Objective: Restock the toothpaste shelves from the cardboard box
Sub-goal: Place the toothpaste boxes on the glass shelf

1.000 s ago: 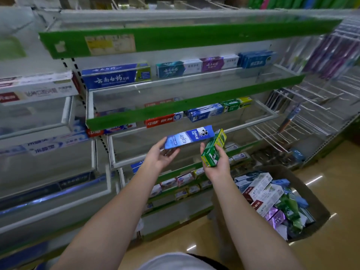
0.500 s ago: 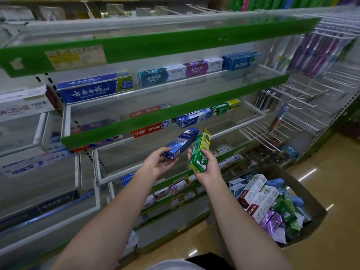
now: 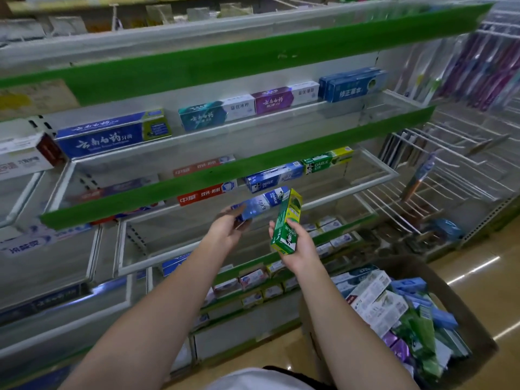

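A long blue cardboard toothpaste carton (image 3: 260, 203) lies slanted in the air in front of the third shelf down, its far end pointing up and right toward the blue Darlie cartons (image 3: 274, 178) already lined up behind the green shelf edge strip (image 3: 236, 167). The left hand (image 3: 229, 228) grips the carton's near end, fingers curled underneath and thumb on top. Just beside it, nearly touching its far end, a green cardboard toothpaste carton (image 3: 287, 222) stands almost upright, tilted slightly right, held round its lower half by the right hand (image 3: 299, 249) with fingers wrapped behind and thumb in front. Behind both cartons runs the clear-fronted shelf tray (image 3: 377, 168), which also holds red cartons (image 3: 206, 194) on the left and green and yellow cartons (image 3: 327, 161) on the right. The shelf above carries large blue (image 3: 112, 136), teal and white (image 3: 216, 112) and purple cartons (image 3: 273, 101). At lower right, on the glossy floor, the open brown cardboard box (image 3: 461, 311) holds a loose heap of white, green, blue and purple cartons. White wire racks (image 3: 439, 175) stand to the right of the shelves.
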Action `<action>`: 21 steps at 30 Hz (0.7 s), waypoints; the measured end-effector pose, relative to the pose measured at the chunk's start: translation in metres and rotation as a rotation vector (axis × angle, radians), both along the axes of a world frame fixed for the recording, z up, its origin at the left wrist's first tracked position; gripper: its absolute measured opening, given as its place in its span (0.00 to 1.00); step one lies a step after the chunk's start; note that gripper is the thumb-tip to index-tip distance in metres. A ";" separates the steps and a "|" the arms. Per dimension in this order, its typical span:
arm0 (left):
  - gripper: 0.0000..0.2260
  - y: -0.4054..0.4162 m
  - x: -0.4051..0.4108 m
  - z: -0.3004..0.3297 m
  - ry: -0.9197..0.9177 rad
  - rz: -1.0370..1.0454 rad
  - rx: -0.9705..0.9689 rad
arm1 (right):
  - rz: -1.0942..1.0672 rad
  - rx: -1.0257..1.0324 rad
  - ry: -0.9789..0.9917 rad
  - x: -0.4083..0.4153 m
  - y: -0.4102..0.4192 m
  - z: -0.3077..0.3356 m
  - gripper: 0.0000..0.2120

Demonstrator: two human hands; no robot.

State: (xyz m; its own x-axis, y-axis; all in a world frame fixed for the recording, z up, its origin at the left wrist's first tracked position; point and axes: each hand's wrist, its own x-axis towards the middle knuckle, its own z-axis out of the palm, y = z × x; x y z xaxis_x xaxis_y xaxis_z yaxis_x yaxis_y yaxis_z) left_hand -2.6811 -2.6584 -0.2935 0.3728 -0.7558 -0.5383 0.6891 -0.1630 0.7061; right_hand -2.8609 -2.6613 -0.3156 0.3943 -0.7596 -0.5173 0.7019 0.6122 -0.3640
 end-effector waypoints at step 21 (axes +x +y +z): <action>0.15 -0.040 -0.039 -0.009 -0.791 -0.170 0.235 | 0.104 0.046 0.155 -0.028 -0.046 0.011 0.19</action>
